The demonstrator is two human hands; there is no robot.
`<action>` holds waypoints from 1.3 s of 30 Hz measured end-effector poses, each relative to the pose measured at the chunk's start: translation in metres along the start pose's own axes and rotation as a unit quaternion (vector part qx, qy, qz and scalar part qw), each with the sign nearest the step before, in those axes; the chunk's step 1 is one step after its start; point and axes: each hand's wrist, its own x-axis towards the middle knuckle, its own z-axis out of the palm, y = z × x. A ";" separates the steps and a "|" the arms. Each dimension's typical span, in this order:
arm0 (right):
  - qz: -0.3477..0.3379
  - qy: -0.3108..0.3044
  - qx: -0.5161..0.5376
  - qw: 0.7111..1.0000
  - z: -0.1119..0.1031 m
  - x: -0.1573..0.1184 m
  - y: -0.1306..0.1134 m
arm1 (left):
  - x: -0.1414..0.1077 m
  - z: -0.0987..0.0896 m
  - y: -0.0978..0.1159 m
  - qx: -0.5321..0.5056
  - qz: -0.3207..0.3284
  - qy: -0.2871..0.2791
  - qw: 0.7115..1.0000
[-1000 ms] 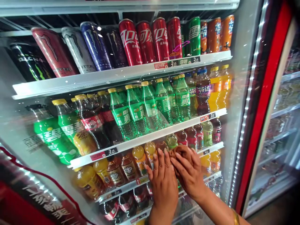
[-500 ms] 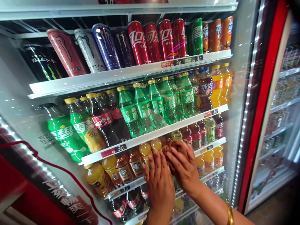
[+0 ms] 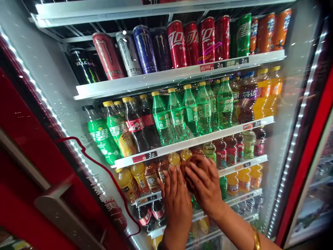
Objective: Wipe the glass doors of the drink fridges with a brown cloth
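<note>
Both my hands are raised in front of the lower shelves of a lit drinks cooler. My left hand (image 3: 177,199) has its fingers stretched out and pointing up, with nothing visible in it. Its fingertips overlap the view of a small yellow-drink bottle (image 3: 174,158); I cannot tell whether they touch anything. Close beside it on the right, my right hand (image 3: 205,185) has bent fingers turned to the left, against a dark brown rounded shape (image 3: 199,160). That shape is blurred and partly covered, so its kind is unclear. A gold bangle (image 3: 256,239) circles the right wrist.
Cans of Monster (image 3: 108,57) and Coca-Cola (image 3: 177,45) line the upper shelf. Green Sprite bottles (image 3: 191,107) stand below, behind a white shelf edge (image 3: 182,147). A red cord (image 3: 97,163) hangs at left, near a grey door handle (image 3: 56,198).
The cooler and its drinks have shifted right in view, bringing the grey handle into sight at left. My hands keep nearly the same place in the picture and the same pose.
</note>
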 end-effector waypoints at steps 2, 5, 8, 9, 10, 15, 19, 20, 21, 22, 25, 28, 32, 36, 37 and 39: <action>-0.038 -0.035 -0.006 0.999 -0.001 -0.025 -0.002 | -0.007 0.001 -0.003 -0.006 0.002 -0.001 1.000; -0.025 -0.037 -0.013 0.999 -0.008 -0.042 0.013 | -0.014 0.001 -0.007 -0.015 -0.001 -0.013 1.000; 0.022 0.000 -0.002 1.000 -0.011 -0.013 0.021 | -0.012 0.001 -0.011 -0.032 -0.016 -0.015 0.999; 0.031 0.009 0.001 0.999 -0.009 0.002 0.019 | -0.011 0.000 -0.013 -0.038 -0.023 -0.013 0.999; 0.037 0.020 0.002 0.999 -0.007 0.016 0.013 | -0.010 0.000 -0.015 -0.043 -0.028 -0.009 0.999; -0.020 0.012 0.013 1.000 0.006 0.025 -0.023 | -0.016 -0.003 -0.020 -0.037 -0.034 0.012 0.999; -0.082 -0.056 0.020 0.995 -0.004 -0.014 -0.009 | -0.022 -0.003 -0.019 -0.003 -0.037 0.008 0.999; -0.077 -0.054 0.018 0.995 -0.007 -0.017 -0.001 | -0.020 -0.003 -0.020 0.008 -0.035 0.005 0.999; -0.063 -0.043 0.015 0.997 -0.009 -0.014 0.007 | -0.017 -0.003 -0.020 0.021 -0.030 0.005 0.999; -0.044 -0.026 0.013 0.999 -0.009 -0.007 0.013 | -0.012 -0.002 -0.021 0.032 -0.022 0.007 0.999; -0.001 0.024 0.008 1.000 -0.003 0.030 0.010 | 0.004 0.000 -0.025 0.059 -0.014 0.008 0.998; -0.020 0.019 0.030 0.999 0.007 0.050 -0.014 | 0.006 -0.001 -0.027 0.068 -0.034 0.001 0.997; -0.082 -0.033 0.083 0.993 0.007 0.012 -0.032 | -0.008 -0.013 -0.029 0.073 -0.038 -0.034 0.996; -0.068 -0.041 0.112 0.991 0.000 -0.019 -0.016 | -0.009 -0.031 -0.038 0.101 -0.019 -0.101 0.990; -0.055 -0.031 0.117 0.991 0.001 -0.015 -0.014 | -0.007 -0.036 -0.042 0.105 -0.014 -0.110 0.988; -0.028 -0.004 0.124 0.992 0.007 0.007 -0.019 | -0.002 -0.042 -0.049 0.107 0.001 -0.120 0.987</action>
